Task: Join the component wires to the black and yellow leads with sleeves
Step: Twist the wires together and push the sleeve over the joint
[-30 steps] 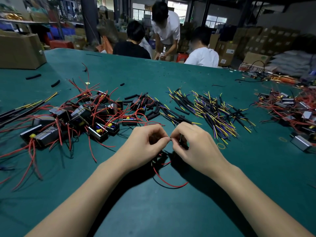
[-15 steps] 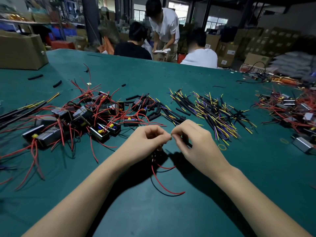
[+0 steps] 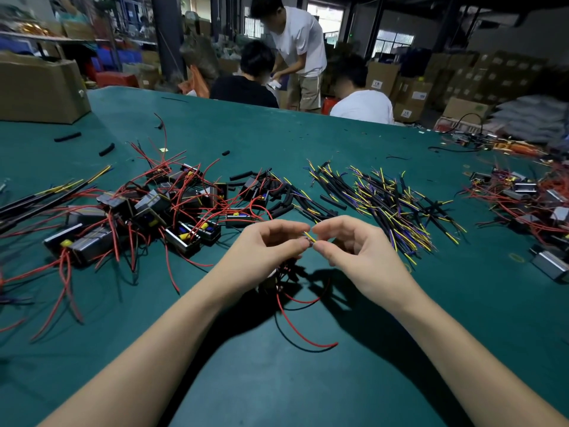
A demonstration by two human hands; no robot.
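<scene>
My left hand (image 3: pixel 271 251) and my right hand (image 3: pixel 354 257) meet fingertip to fingertip above the green table (image 3: pixel 308 380). Between them a short yellow lead tip (image 3: pixel 309 236) shows, pinched by my right thumb and forefinger against a wire end that my left fingers pinch. A small component (image 3: pixel 272 280) hangs below my left hand, mostly hidden by it. Its red wire (image 3: pixel 303 334) and a black wire trail down onto the table in front of me.
A heap of boxy components with red wires (image 3: pixel 147 211) lies left. Loose black sleeves (image 3: pixel 277 192) sit beyond my hands, black and yellow leads (image 3: pixel 391 204) to the right, more components (image 3: pixel 529 204) far right. Cardboard box (image 3: pixel 40 87) back left; three people beyond the table.
Both hands have lifted a little off the table with the component, and the red wire now dangles longer below. The yellow tip now shows between my fingertips.
</scene>
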